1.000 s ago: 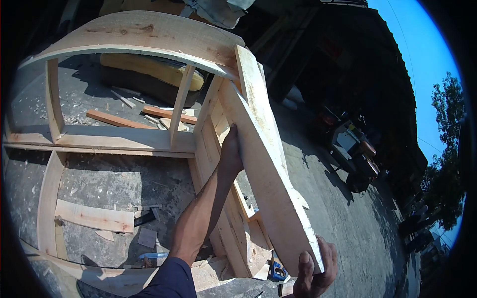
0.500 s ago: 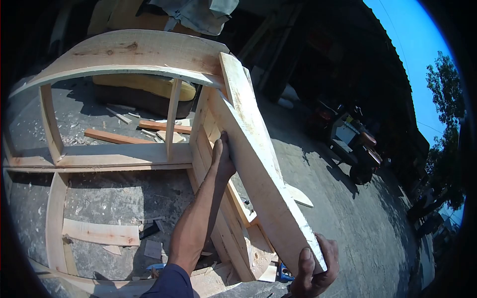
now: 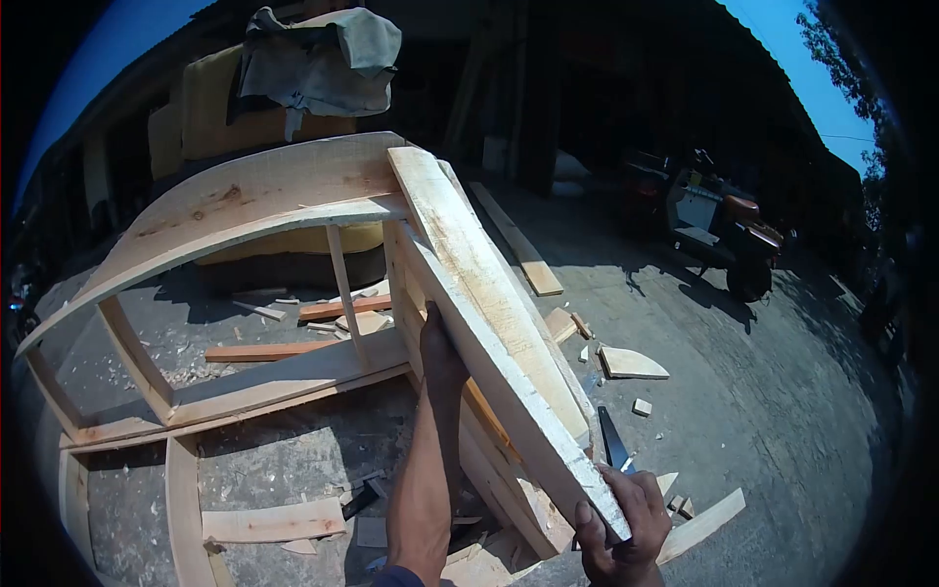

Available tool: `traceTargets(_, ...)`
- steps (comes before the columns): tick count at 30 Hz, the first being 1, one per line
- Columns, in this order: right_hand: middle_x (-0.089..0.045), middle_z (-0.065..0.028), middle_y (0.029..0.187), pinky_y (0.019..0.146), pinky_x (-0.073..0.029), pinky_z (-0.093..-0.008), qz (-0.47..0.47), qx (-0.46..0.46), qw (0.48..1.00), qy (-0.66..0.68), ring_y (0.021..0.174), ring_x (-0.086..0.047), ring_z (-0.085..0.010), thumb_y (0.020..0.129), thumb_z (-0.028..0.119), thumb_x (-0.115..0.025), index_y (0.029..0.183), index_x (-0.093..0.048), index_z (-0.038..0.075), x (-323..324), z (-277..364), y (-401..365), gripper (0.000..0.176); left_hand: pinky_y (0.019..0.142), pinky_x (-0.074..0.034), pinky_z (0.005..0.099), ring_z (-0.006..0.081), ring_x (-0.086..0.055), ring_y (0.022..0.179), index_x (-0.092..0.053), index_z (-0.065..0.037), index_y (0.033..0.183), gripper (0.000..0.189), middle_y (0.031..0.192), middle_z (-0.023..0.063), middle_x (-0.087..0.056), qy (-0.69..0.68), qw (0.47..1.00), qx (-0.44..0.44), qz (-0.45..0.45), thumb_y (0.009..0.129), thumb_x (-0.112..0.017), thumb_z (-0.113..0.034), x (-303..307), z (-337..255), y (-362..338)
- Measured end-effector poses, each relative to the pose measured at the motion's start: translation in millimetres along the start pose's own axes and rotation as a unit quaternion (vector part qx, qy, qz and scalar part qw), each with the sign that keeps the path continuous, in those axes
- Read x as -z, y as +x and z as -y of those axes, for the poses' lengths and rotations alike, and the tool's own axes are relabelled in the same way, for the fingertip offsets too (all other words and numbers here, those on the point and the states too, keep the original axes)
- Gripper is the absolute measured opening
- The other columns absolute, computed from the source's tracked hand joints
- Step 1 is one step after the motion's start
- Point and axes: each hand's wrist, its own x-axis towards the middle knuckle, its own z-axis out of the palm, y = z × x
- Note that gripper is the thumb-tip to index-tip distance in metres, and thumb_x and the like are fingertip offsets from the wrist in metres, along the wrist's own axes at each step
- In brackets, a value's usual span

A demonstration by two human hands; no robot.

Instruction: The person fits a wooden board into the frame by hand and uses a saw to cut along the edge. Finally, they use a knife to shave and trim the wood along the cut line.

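Note:
A long pale board [image 3: 509,377] slants down along the right side of a wooden frame [image 3: 284,386]. My right hand [image 3: 626,523] grips its lower end, thumb on the near face and fingers over the edge. Higher up, my left hand [image 3: 442,352] holds the same board from its left side, thumb pointing up; part of this hand is hidden behind the board. Beside the held board, another pale plank [image 3: 469,269] runs at the frame's right end. A curved board [image 3: 264,191] forms the frame's top.
On the ground lie a handsaw [image 3: 613,440], wood offcuts [image 3: 634,364], reddish wood strips [image 3: 269,351] and a long plank [image 3: 518,240]. A parked vehicle [image 3: 724,230] stands at the back right. Grey cloth [image 3: 323,64] hangs over yellowish furniture behind the frame.
The view has turned and shifted, so the frame appears lower and more ground shows at right, with the saw and offcuts. Both hands still hold the board.

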Motion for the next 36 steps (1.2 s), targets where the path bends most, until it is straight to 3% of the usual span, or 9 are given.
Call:
traceTargets(6,-0.062,-0.0199,0.088,0.068,-0.052,-0.0383,0.011,0.012,0.999,-0.048,0.077,-0.065,-0.0322,0.079,0.017,-0.070,0.109,-0.062,-0.004,-2,25,7,0.037,0.103,-0.041,0.0452,0.0332,-0.049,0.122,-0.038,-0.006,0.141,0.058,0.134,0.0173,-0.048,0.023,0.999,0.009,-0.022,0.102,-0.033,-0.048,13,2,-2)
traceTargets(12,-0.066,-0.0200,0.087,0.070,-0.054,-0.0410,0.287,-0.145,0.942,-0.096,0.074,-0.067,-0.0357,0.084,0.016,-0.066,0.109,-0.061,-0.004,2,15,-10,0.032,0.101,-0.043,0.0438,0.0301,-0.051,0.119,-0.046,-0.007,0.136,0.057,0.131,0.0157,-0.052,0.064,0.995,0.048,-0.062,0.100,-0.036,-0.050,64,2,-4)
traceTargets(16,-0.067,-0.0205,0.087,0.070,-0.055,-0.0414,0.327,-0.236,0.897,-0.180,0.072,-0.067,-0.0367,0.086,0.016,-0.064,0.110,-0.061,-0.003,-9,26,-14,0.030,0.095,-0.047,0.0410,0.0259,-0.057,0.107,-0.052,-0.008,0.128,0.055,0.115,0.0120,-0.060,0.054,0.997,0.035,-0.038,0.098,-0.039,-0.053,78,6,-11)
traceTargets(18,-0.069,-0.0164,0.085,0.065,-0.053,-0.0363,0.335,-0.169,0.924,-0.071,0.063,-0.065,-0.0290,0.089,0.017,-0.063,0.107,-0.062,-0.004,-9,-30,-38,0.027,0.090,-0.050,0.0401,0.0262,-0.060,0.103,-0.056,-0.009,0.123,0.054,0.115,0.0118,-0.061,0.059,0.995,0.044,-0.069,0.097,-0.039,-0.053,83,7,-8)
traceTargets(20,-0.061,-0.0353,0.102,0.079,-0.049,-0.0570,0.429,-0.273,0.859,-0.063,0.092,-0.058,-0.0552,0.093,0.028,-0.055,0.126,-0.037,0.003,-12,-25,-33,0.046,0.085,-0.052,0.0386,0.0230,-0.062,0.096,-0.058,-0.009,0.120,0.054,0.109,0.0100,-0.063,0.094,0.990,0.049,-0.098,0.096,-0.042,-0.054,96,8,-3)
traceTargets(24,-0.062,-0.0354,0.097,0.078,-0.049,-0.0567,0.455,-0.289,0.836,-0.100,0.087,-0.059,-0.0556,0.094,0.030,-0.054,0.125,-0.033,0.003,-19,-28,-37,0.047,0.082,-0.052,0.0369,0.0204,-0.062,0.090,-0.059,-0.008,0.119,0.053,0.103,0.0078,-0.064,0.084,0.990,0.075,-0.090,0.096,-0.043,-0.053,103,10,-5)
traceTargets(26,-0.067,-0.0280,0.088,0.072,-0.053,-0.0483,0.399,-0.302,0.863,-0.065,0.080,-0.067,-0.0455,0.091,0.026,-0.060,0.122,-0.045,-0.001,-13,-39,-43,0.043,0.083,-0.052,0.0367,0.0200,-0.062,0.091,-0.059,-0.007,0.120,0.052,0.104,0.0072,-0.064,0.102,0.985,0.054,-0.131,0.096,-0.043,-0.051,100,21,-1)
traceTargets(32,-0.067,-0.0264,0.087,0.071,-0.053,-0.0466,0.341,-0.282,0.895,-0.047,0.078,-0.067,-0.0429,0.091,0.025,-0.061,0.120,-0.047,-0.001,-15,-51,-53,0.042,0.097,-0.045,0.0381,0.0245,-0.056,0.111,-0.050,-0.006,0.132,0.055,0.124,0.0108,-0.058,0.139,0.982,0.072,-0.105,0.098,-0.045,-0.049,52,12,-8)
traceTargets(36,-0.067,-0.0254,0.087,0.070,-0.053,-0.0455,0.339,-0.269,0.900,-0.044,0.077,-0.067,-0.0411,0.091,0.025,-0.061,0.119,-0.048,-0.002,-25,-47,-61,0.041,0.102,-0.040,0.0435,0.0297,-0.053,0.118,-0.048,-0.006,0.135,0.059,0.130,0.0143,-0.055,0.134,0.972,0.089,-0.169,0.097,-0.045,-0.051,42,21,-3)
